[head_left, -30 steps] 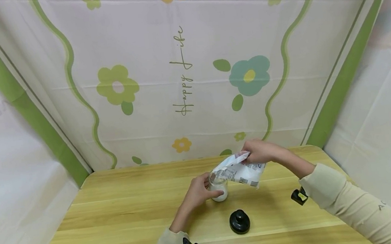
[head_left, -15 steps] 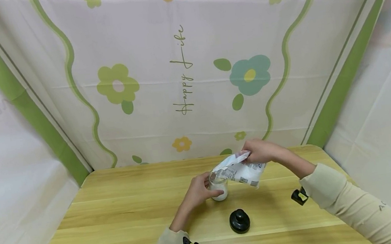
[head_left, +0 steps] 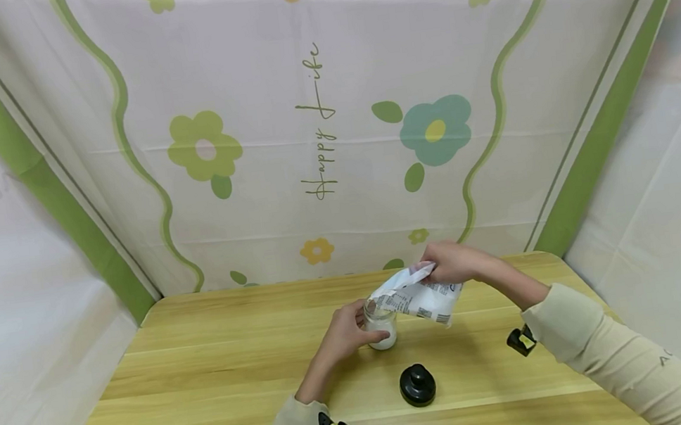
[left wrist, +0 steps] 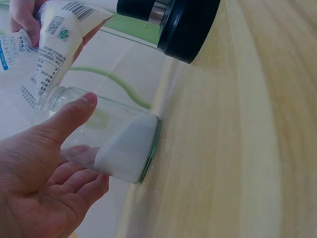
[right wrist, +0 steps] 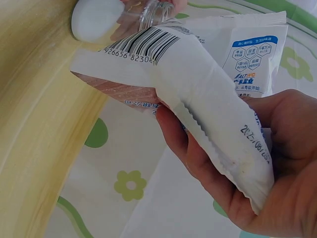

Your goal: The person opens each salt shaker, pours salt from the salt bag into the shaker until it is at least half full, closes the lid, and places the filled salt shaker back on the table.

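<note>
A clear glass jar [left wrist: 116, 134] stands on the wooden table, with white grains heaped against one side inside it. The left hand [head_left: 344, 336] grips the jar, its thumb and fingers on opposite sides of the glass. In the right hand [head_left: 449, 264] is a white printed salt bag [right wrist: 213, 94], gripped at its upper end and tilted down toward the jar. The bag's lower corner is at the jar's mouth; whether grains are flowing cannot be seen. A black lid [head_left: 418, 385] with a knob lies on the table in front of the jar.
The wooden table [head_left: 209, 391] reaches back to a white flower-printed cloth [head_left: 262, 201]. Cloth walls rise at both sides. In the left wrist view, the black lid [left wrist: 185, 29] shows a metal band.
Hardly anything differs. Both hands, the jar, the bag and the lid keep their places, apart from a very slight shift of the head view.
</note>
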Motion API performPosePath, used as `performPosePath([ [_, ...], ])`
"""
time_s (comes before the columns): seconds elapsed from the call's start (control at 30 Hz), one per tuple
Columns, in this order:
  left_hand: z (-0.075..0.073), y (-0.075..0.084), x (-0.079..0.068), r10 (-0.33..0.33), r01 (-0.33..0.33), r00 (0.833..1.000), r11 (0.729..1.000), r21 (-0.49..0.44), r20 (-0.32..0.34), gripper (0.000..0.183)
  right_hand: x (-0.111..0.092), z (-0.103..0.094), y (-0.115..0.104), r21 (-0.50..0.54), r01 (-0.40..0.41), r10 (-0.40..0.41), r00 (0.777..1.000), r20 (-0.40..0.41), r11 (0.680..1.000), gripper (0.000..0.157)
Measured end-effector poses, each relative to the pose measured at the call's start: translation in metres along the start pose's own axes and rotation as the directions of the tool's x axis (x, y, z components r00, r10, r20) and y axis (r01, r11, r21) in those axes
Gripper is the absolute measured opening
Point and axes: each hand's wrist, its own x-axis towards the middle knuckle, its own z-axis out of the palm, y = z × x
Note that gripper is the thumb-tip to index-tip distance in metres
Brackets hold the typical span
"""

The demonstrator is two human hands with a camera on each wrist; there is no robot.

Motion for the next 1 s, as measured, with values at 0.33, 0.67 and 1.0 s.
performPosePath([
  [0.33,0.0001,0.0008,-0.0007,-0.015,0.015,1.000,0.999,-0.030,0.011,0.063,-0.0004,-0.0011,-0.0002,0.004,-0.010,0.010,1.000,0.001,1.000,0.018],
  [0.67,-0.0002,0.0008,-0.0002,-0.020,0.021,1.000,0.999,-0.029,0.013,0.064,-0.0004,-0.0013,-0.0008,0.001,-0.010,0.010,1.000,0.004,1.000,0.017],
  [1.0,0.0006,-0.0008,0.0009,-0.014,0.014,1.000,0.999,-0.033,0.010,0.063,0.0007,-0.0009,-0.0014,-0.015,-0.005,0.005,1.000,0.003,1.000,0.017],
])
